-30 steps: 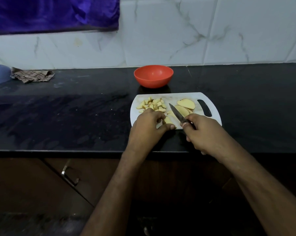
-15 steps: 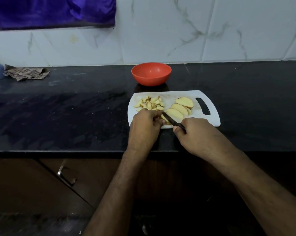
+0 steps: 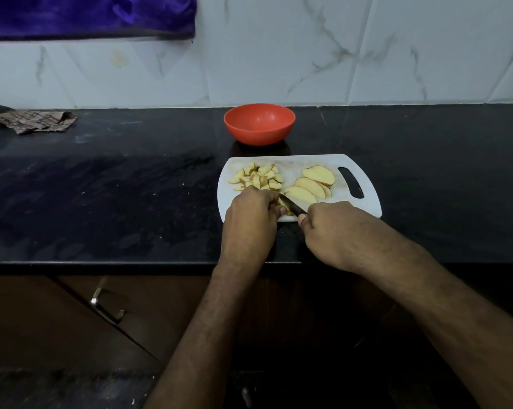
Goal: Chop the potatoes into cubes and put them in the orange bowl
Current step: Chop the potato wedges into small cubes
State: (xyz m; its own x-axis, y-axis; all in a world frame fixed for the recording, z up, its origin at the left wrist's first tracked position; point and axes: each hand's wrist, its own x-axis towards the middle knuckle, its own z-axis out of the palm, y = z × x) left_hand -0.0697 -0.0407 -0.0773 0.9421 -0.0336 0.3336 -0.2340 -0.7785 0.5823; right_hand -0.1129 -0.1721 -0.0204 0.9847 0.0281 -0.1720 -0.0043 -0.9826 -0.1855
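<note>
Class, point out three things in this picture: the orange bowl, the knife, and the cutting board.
orange bowl [image 3: 259, 134]: head view, front outer wall.
knife [image 3: 290, 204]: head view, middle of the dark blade.
cutting board [image 3: 370, 202]: head view, bare right edge beside the handle slot.

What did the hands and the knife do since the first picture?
The knife in the right hand swung down from pointing up over the slices to lying low at the piece under the left hand, which kept holding that piece. The potato slices, the pile of cut pieces, the cutting board and the empty orange bowl stayed put.
</note>
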